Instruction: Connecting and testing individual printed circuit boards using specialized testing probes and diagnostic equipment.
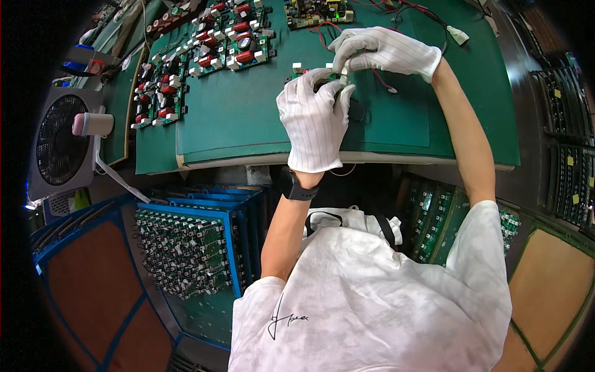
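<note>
Both my hands wear white striped gloves and meet over the green mat. My left hand (315,121) is closed on the near edge of a small green circuit board (296,69), which its fingers mostly cover. White connector blocks stand on the board's far side. Coming in from the right, my right hand (390,53) has its thumb and fingers pinched at a small white connector (344,73) by the board's right end. Beneath that hand, a red wire lead with a white plug (392,90) lies on the mat. The fingertips hide how the connector and board meet.
Several populated circuit boards (245,43) stand in rows at the back left of the green worktable (229,118). A yellowish board with wires (317,11) sits at the back. A fan (62,139) is at left. Blue-framed racks of boards (235,248) stand below the table edge.
</note>
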{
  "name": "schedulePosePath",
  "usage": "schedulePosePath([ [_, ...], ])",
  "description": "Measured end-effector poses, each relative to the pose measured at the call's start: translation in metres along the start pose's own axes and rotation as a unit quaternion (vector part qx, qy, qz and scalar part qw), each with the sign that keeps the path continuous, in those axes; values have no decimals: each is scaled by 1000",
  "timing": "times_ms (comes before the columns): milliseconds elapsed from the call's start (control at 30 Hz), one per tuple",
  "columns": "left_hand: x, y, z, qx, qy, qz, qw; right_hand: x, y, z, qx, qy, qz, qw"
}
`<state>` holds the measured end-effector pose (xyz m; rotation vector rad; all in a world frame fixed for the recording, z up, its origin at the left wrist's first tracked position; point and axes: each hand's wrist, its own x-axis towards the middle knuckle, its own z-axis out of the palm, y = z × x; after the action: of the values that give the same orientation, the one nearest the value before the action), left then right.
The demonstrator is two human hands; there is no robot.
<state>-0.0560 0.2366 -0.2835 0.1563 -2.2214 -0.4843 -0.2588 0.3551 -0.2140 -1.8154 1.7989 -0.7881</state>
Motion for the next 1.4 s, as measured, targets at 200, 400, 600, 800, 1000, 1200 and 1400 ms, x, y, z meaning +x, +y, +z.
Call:
schedulePosePath([
  [200, -3, -6, 4, -9, 8, 9, 1000, -2, 7, -6, 0, 20, 1, 1000],
  [400, 0, -2, 0, -8, 1, 4, 1000, -1, 5, -7, -27, 9, 15, 999],
  [600, -2, -5, 2, -10, 7, 13, 1000, 2, 3, -7, -32, -3, 14, 999],
  [800, -2, -5, 5, -11, 7, 8, 1000, 6, 0, -6, -45, -20, 9, 999],
  [1000, 0, 10, -8, 35, 15, -37, 999, 6, -2, -6, -19, -18, 26, 999],
  [1200, -5, 7, -3, 27, 5, -49, 998, 9, 3, -3, -25, -6, 16, 1000],
  [1400, -5, 3, 5, -2, 40, -47, 998, 11, 3, -2, -19, -4, 25, 999],
])
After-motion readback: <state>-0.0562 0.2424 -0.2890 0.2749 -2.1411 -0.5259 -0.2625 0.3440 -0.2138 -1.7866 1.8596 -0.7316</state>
